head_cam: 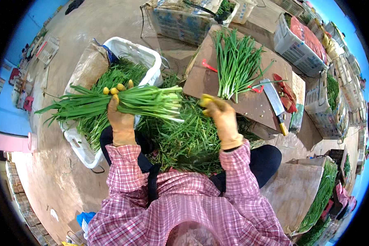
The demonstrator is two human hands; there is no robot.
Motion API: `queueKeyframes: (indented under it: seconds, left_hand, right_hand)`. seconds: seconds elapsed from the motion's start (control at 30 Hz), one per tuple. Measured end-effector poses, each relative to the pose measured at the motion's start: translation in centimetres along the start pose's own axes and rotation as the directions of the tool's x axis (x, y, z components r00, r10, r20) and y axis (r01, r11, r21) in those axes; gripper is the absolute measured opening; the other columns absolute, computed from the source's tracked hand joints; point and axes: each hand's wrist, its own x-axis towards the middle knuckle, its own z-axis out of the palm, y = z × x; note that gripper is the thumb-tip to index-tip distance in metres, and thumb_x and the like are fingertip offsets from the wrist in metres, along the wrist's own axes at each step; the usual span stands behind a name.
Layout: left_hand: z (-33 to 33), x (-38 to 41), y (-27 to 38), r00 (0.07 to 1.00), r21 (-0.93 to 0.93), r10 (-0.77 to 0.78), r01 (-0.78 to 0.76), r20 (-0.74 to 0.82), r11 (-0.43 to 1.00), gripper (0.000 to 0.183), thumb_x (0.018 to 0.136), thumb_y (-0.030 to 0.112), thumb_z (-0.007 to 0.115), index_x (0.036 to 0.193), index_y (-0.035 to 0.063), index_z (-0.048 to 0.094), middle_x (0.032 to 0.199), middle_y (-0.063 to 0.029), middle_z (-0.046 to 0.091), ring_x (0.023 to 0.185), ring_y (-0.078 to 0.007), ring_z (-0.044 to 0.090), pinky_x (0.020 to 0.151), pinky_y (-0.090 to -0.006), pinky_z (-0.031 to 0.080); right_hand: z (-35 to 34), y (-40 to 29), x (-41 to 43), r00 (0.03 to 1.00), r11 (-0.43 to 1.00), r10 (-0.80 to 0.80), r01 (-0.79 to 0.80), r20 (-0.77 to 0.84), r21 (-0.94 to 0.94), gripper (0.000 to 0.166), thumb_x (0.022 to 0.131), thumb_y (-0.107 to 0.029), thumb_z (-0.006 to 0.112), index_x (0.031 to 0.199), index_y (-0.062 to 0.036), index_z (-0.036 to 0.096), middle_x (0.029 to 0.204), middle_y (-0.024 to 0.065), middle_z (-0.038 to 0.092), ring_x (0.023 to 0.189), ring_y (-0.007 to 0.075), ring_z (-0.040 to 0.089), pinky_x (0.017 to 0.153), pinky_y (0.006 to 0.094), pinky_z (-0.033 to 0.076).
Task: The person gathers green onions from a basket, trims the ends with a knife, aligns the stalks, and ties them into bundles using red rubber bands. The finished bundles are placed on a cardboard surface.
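My left hand, in a yellow-tipped work glove, is closed around a bunch of green garlic chives or similar leafy stalks, pale ends to the right. My right hand, gloved too, is off the bunch with its fingers bent; whether it holds anything small is unclear. Beyond it, another bunch of green stalks lies on a brown board, across a red strip. A cleaver with a yellow-and-black handle lies right of that bunch, beside dark red material.
A white plastic crate full of greens stands at left, partly lined with sacking. Loose leaves are heaped between my knees. More loaded crates stand beyond and right; a covered stack of greens is at lower right.
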Motion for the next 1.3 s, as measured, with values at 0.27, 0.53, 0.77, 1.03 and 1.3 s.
queueKeyframes:
  seconds: [0.27,0.53,0.77,1.03,1.3]
  left_hand:
    - [0.8,-0.5,0.2,0.996,-0.045,-0.060,0.064,0.069,0.997,0.041,0.077,-0.010,0.072,0.105,0.0194,0.069,0.099,0.0016,0.068,0.108,-0.0205,0.062,0.120,-0.0537,0.026]
    - [2.6,-2.2,2.2,0.968,-0.204,-0.107,0.155,0.227,0.967,0.034,0.076,-0.005,0.078,0.095,0.0197,0.064,0.083,0.0085,0.062,0.086,-0.0121,0.059,0.119,-0.0458,0.026]
    - [4.2,-3.1,0.4,0.957,-0.245,-0.097,0.166,0.272,0.955,0.032,0.075,0.005,0.082,0.096,0.0204,0.063,0.084,0.0080,0.060,0.084,-0.0122,0.057,0.117,-0.0404,0.031]
    - [3.5,-3.4,1.0,0.972,-0.193,-0.138,0.175,0.192,0.965,0.029,0.079,0.003,0.078,0.095,0.0215,0.063,0.078,0.0102,0.055,0.076,-0.0095,0.052,0.113,-0.0447,0.034]
    - [1.5,-2.5,0.7,0.971,-0.090,-0.216,0.226,0.104,0.970,0.035,0.080,-0.002,0.073,0.104,0.0199,0.062,0.092,0.0068,0.060,0.095,-0.0140,0.058,0.118,-0.0476,0.028]
  right_hand:
    - [1.9,1.8,1.4,0.996,0.881,0.065,-0.083,0.056,0.466,0.018,0.087,-0.009,0.069,0.100,0.0029,0.071,0.085,0.0086,0.071,0.064,0.0116,0.059,0.068,0.0256,0.051]
    - [-2.9,2.5,-0.2,0.987,0.995,0.101,-0.097,0.121,-0.038,0.028,0.098,-0.016,0.058,0.110,0.0074,0.067,0.089,0.0116,0.073,0.065,0.0159,0.066,0.067,0.0257,0.053]
    - [1.3,-1.2,-0.9,0.821,0.972,-0.167,0.230,0.546,-0.048,0.052,0.082,-0.004,0.073,0.132,-0.0052,0.059,0.127,0.0081,0.063,0.111,0.0167,0.059,0.096,0.0306,0.047]
    - [2.4,0.7,-1.1,0.692,0.628,-0.462,0.697,0.555,-0.346,0.019,0.077,0.002,0.070,0.093,-0.0062,0.073,0.094,0.0105,0.067,0.085,0.0264,0.064,0.080,0.0378,0.051]
    - [3.7,-2.6,-1.0,0.552,0.485,-0.550,0.822,0.626,-0.298,0.049,0.063,-0.003,0.077,0.111,-0.0113,0.069,0.107,0.0124,0.068,0.102,0.0324,0.063,0.090,0.0419,0.049]
